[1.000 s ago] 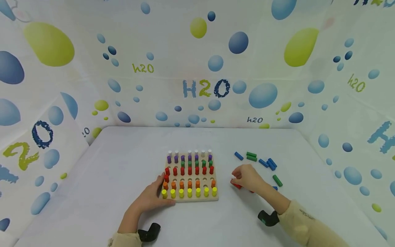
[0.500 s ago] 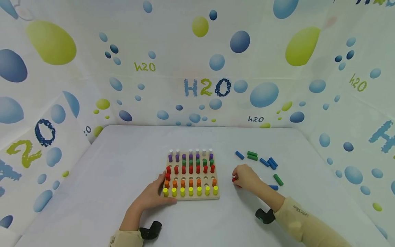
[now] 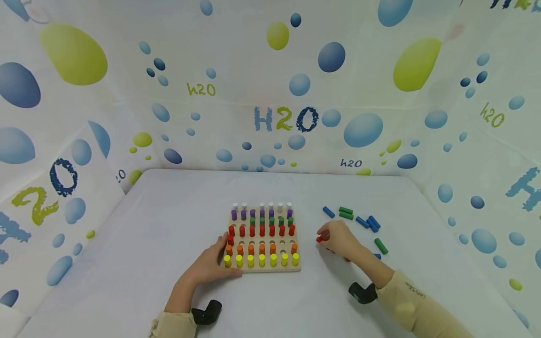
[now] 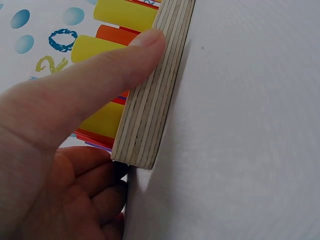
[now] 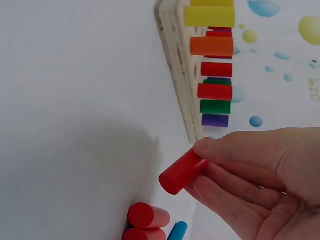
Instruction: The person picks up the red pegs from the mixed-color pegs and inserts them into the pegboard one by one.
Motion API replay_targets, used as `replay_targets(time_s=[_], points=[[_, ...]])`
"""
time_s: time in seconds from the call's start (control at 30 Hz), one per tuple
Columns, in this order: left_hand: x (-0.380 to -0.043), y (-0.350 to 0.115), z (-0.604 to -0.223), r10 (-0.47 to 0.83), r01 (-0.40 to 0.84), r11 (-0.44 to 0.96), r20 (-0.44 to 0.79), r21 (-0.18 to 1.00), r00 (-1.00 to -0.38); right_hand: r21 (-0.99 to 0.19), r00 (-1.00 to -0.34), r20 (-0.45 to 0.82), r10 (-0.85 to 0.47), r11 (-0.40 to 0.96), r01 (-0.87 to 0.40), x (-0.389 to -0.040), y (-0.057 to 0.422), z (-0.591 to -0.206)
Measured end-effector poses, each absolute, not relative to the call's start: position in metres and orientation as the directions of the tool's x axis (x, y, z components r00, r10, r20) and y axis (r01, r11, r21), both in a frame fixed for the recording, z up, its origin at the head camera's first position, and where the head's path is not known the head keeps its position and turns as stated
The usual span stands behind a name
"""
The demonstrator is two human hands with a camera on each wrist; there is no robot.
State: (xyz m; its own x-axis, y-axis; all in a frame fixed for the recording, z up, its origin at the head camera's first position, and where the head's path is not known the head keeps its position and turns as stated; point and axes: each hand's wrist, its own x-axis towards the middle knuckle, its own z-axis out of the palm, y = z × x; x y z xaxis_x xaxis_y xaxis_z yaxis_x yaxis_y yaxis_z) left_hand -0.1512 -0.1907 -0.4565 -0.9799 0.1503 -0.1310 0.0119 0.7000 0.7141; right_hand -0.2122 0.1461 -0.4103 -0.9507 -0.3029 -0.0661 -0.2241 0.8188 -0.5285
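Observation:
A wooden pegboard [image 3: 270,270] bears rows of white, purple, green, red, orange and yellow pegs. One row behind the orange pegs [image 3: 251,249] has a red peg [image 3: 230,240] at its left end and open holes beyond it. My left hand [image 3: 205,266] holds the board by its near left corner, thumb [image 4: 145,47] on the front edge and fingers curled at the left side. Right of the board, my right hand [image 3: 341,239] pinches a red peg [image 5: 182,172] between thumb and fingertips, its end pointing outward over the table.
More red pegs [image 5: 148,215] lie on the table below the right hand. Several blue pegs [image 3: 362,222] and green pegs [image 3: 381,246] are scattered farther right and behind it. A printed curtain [image 3: 211,56] stands behind the white table [image 3: 177,202].
The right hand has picked a red peg up from the loose ones and raised it slightly. The left hand keeps its hold on the board.

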Motion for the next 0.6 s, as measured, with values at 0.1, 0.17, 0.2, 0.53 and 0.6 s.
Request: replay_targets(time_s=[0.1, 0.17, 0.2, 0.53, 0.6], points=[[-0.1513, -0.1911, -0.4563, 0.148, 0.008, 0.701, -0.134, 0.713, -0.98, -0.576, -0.955, -0.076, -0.288, 0.794, -0.194, -0.2139, 0.1461, -0.4099], [-0.1512, -0.1915, -0.4561, 0.149, 0.01, 0.701, -0.132, 0.713, -0.98, -0.604, -0.956, -0.076, -0.284, 0.776, -0.183, -0.2152, 0.1459, -0.4098], [-0.1512, -0.1917, -0.4562, 0.149, 0.01, 0.701, -0.133, 0.713, -0.98, -0.615, -0.957, -0.07, -0.28, 0.768, -0.179, -0.2156, 0.1457, -0.4094], [-0.1513, -0.1915, -0.4582, 0.147, 0.011, 0.696, -0.128, 0.718, -0.981, -0.748, -0.964, 0.104, -0.243, 0.62, -0.237, -0.2164, 0.1436, -0.4071], [-0.1512, -0.1914, -0.4579, 0.15, 0.014, 0.695, -0.125, 0.719, -0.981, -0.772, -0.965, 0.123, -0.231, 0.589, -0.239, -0.2163, 0.1415, -0.4068]])
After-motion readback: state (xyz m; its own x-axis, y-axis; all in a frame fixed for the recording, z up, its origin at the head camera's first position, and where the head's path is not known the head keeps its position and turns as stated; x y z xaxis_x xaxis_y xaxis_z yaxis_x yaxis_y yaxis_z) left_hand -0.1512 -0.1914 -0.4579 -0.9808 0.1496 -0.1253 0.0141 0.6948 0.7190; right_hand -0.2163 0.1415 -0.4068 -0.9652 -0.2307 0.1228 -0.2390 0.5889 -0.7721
